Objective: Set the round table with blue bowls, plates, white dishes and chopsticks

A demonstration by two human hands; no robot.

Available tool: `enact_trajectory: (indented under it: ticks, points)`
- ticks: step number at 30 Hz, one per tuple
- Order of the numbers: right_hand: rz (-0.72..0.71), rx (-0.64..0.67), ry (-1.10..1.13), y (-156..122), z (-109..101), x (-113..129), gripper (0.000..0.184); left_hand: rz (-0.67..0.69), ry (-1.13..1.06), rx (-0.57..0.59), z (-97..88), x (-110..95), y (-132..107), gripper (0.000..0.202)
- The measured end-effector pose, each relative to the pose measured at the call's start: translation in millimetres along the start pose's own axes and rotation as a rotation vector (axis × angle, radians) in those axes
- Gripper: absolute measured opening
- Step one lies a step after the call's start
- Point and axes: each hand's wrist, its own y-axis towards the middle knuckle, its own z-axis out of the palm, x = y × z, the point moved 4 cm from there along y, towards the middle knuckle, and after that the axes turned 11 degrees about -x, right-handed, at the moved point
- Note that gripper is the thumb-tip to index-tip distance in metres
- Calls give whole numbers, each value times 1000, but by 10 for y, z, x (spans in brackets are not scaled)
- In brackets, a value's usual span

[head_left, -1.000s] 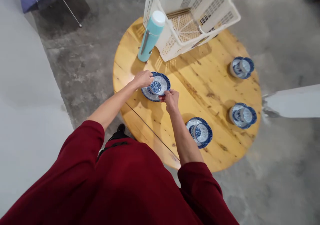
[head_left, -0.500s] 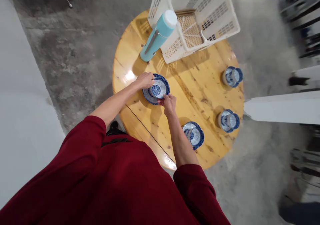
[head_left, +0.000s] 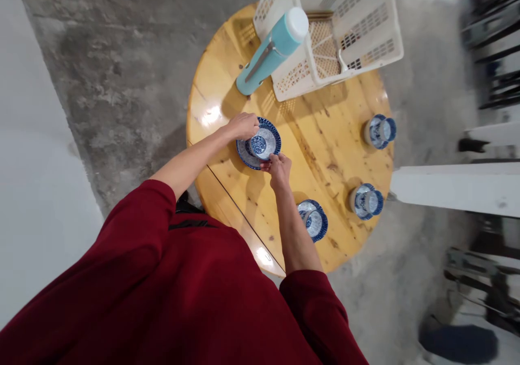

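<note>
A blue-and-white bowl (head_left: 268,139) with a dark blue patterned rim is held in both hands, over a matching plate (head_left: 245,157). My left hand (head_left: 244,125) is closed at its far left rim, fingertips partly hidden. Across from it, my right hand (head_left: 279,169) pinches the near right rim. Whether the bowl touches the plate I cannot tell. Close to my right forearm, another patterned bowl with a cup (head_left: 314,222) in it stands on the table.
On the round wooden table (head_left: 320,159) a tall light-blue thermos (head_left: 266,56) stands beside a white plastic basket (head_left: 303,78). Toward the right edge are two more sets of patterned dishes, one farther (head_left: 374,132) and one nearer (head_left: 361,201). A pale wall (head_left: 40,164) rises at left.
The view has shifted slightly, so the table things appear moved. Both hands keep their places on the bowl, which seems tilted about the same.
</note>
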Motion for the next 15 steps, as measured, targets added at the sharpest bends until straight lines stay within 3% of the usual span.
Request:
enact_trajectory:
  ticks: [15]
  points:
    - [0, 24, -17, -33, 12, 22, 6, -36, -80, -67, 14, 34, -37, 27]
